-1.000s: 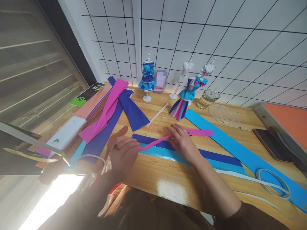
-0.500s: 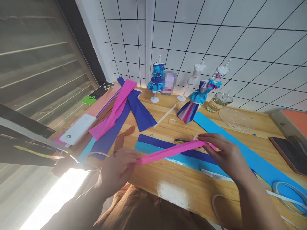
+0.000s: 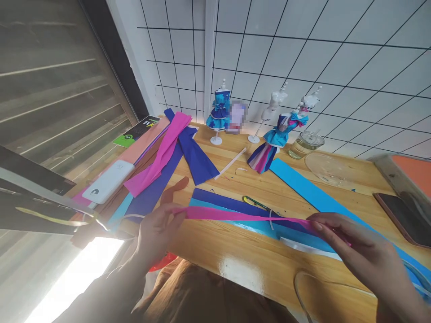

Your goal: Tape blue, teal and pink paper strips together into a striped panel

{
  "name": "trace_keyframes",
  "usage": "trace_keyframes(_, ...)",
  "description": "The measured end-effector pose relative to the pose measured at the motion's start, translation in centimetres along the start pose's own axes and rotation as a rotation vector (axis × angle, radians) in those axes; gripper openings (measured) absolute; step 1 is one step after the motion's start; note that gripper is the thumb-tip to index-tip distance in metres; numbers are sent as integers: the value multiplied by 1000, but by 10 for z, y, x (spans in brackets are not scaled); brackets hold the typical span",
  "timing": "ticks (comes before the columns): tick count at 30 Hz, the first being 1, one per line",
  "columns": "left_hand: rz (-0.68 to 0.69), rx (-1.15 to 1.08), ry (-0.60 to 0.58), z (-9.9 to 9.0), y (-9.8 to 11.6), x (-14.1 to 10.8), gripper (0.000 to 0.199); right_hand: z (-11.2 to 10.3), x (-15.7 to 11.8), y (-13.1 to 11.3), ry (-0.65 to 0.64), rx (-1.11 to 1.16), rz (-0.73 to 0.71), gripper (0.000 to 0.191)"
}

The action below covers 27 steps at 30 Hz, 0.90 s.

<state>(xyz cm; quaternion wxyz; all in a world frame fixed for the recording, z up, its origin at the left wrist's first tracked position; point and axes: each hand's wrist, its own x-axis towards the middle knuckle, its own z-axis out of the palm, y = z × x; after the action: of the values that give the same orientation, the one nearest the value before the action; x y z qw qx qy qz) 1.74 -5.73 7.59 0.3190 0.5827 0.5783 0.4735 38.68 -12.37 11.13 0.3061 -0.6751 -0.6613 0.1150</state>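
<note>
A narrow pink strip (image 3: 229, 215) is stretched between my two hands, above the wooden table. My left hand (image 3: 161, 226) pinches its left end. The right end is pinched by my right hand (image 3: 350, 246), and a small pink tip shows past the fingers. Beneath the strip lie a dark blue strip (image 3: 215, 198) and a light blue strip (image 3: 251, 229), side by side. A yellow and black cutter (image 3: 254, 201) rests on the dark blue strip, with a thin white piece (image 3: 271, 220) near its tip.
Coloured strips and a white phone (image 3: 107, 181) lie at the left. Small dress forms, one in a blue dress (image 3: 220, 110), stand by the tiled wall. A glass jar (image 3: 305, 144), a clear dish (image 3: 330, 169), a long blue strip (image 3: 313, 190) and a dark phone (image 3: 404, 217) are at the right.
My right hand has moved right and down, and my left hand slightly left and up. The pink strip now runs nearly level and is stretched longer; more of the cutter shows.
</note>
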Motion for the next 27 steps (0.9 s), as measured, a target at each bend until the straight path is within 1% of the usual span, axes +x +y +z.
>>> trace_keyframes(2,-64,-14,15,4,-2,4,11,6,0,6,-61,80,114,27)
trace_keyframes(4,-108,-56,7,6,-6,9,12,13,1,12,-119,145,209,34)
trace_keyframes(7,-141,-132,-14,10,-13,19,18,20,7,19,-214,196,282,40)
trace_keyframes(10,-177,-217,-32,17,-22,28,24,26,18,28,-271,227,287,45)
trace_keyframes(15,-181,-324,-110,33,-35,42,28,35,45,50,-254,287,290,50)
trace_keyframes(18,-158,-316,-114,40,-42,50,31,36,57,66,-280,309,318,53)
trace_keyframes(23,-128,-262,-124,42,-50,58,33,31,60,87,-335,284,360,54)
trace_keyframes(27,-132,-242,-140,42,-54,60,32,32,56,97,-287,264,370,55)
